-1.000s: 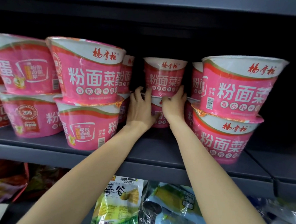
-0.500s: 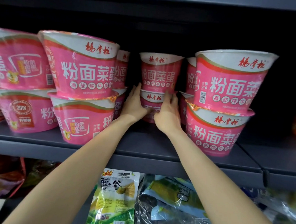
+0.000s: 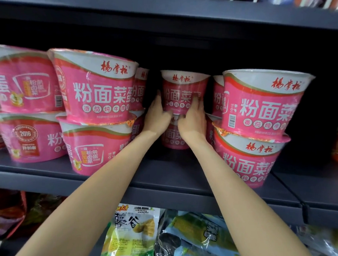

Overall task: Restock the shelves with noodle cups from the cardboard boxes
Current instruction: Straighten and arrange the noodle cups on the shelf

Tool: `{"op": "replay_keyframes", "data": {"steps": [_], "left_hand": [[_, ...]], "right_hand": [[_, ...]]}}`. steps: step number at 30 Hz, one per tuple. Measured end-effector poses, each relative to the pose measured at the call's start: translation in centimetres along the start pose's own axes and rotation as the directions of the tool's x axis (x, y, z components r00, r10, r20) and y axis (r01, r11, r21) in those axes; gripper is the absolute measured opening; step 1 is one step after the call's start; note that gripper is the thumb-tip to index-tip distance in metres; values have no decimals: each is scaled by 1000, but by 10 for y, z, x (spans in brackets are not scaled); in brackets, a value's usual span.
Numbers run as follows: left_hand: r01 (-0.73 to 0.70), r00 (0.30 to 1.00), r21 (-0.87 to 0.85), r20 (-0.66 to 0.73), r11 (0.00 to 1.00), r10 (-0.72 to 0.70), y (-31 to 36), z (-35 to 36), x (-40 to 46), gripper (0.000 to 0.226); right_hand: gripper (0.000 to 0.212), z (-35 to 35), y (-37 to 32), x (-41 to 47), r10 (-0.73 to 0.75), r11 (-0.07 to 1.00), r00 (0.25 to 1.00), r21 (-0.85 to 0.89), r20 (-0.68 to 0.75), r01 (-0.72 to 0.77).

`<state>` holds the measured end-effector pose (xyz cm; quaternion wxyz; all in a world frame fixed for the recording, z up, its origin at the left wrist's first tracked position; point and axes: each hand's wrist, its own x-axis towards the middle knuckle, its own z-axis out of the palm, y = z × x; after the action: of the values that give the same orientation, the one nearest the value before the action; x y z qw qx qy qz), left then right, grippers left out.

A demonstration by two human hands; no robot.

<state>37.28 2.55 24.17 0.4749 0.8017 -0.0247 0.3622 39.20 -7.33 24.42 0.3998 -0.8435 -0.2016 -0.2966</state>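
The noodle cups (image 3: 95, 86) were wrapped in glossy, crinkly plastic film; the shelf (image 3: 159, 191) looked like matt grey painted metal, pretty smooth.

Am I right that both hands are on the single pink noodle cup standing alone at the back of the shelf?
Not quite. The head view shows a stack of two there: the upper cup sits on a lower cup. The left hand and right hand are on that stack, at the back of the shelf.

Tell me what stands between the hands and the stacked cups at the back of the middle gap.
Nothing visible. The left hand and right hand already touch the upper back cup, which sits on the lower cup; the shelf in front is bare.
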Motion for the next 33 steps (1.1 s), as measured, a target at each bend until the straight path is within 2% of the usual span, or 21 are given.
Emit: {"op": "replay_keyframes", "data": {"steps": [3,7,9,17,20,22,24,26,28,29,30,31,33], "left_hand": [[-2,999,-37,33,999,3,-3,2,-3,60],[-55,996,-30,-70,998,53,-12,2,-7,50],[-95,991,3,-94,995,95,-16,1,-4,53],[-72,996,137,-44,988,79,-9,5,-5,57],[-60,998,93,18,994,59,15,-7,-32,55],[-122,988,44,98,992,118,28,-31,-71,55],[-206,974,74,112,976,197,34,-58,-119,49],[-306,950,119,-28,945,311,38,-82,-158,40],[-372,862,267,-257,889,437,31,-102,-171,33],[-339,811,357,-358,871,462,22,-112,-170,32],[-270,777,419,-436,867,453,11,-122,-165,35],[-189,779,431,-481,883,402,-1,-132,-160,42],[-28,861,307,-476,951,179,-16,-145,-153,64]], "right_hand": [[77,3,2,2,1,1000,1000,-28,-4,-1],[80,4,8,3,-23,1000,1000,12,-4,23],[82,4,10,4,-23,999,1000,37,5,23],[92,4,6,3,35,992,995,114,98,-46],[76,-1,-2,-18,-72,980,996,189,47,62],[66,-13,-9,-44,-152,943,988,304,33,135],[61,-25,-16,-70,-234,873,971,450,50,187],[58,-27,-28,-86,-301,818,945,544,127,188],[63,-19,-43,-92,-336,809,906,571,256,139],[69,-13,-50,-92,-342,820,889,559,303,125],[77,-7,-57,-92,-348,826,874,552,339,115],[86,0,-63,-92,-347,824,863,558,367,94],[98,10,-71,-93,-299,806,857,592,421,-9]]}}
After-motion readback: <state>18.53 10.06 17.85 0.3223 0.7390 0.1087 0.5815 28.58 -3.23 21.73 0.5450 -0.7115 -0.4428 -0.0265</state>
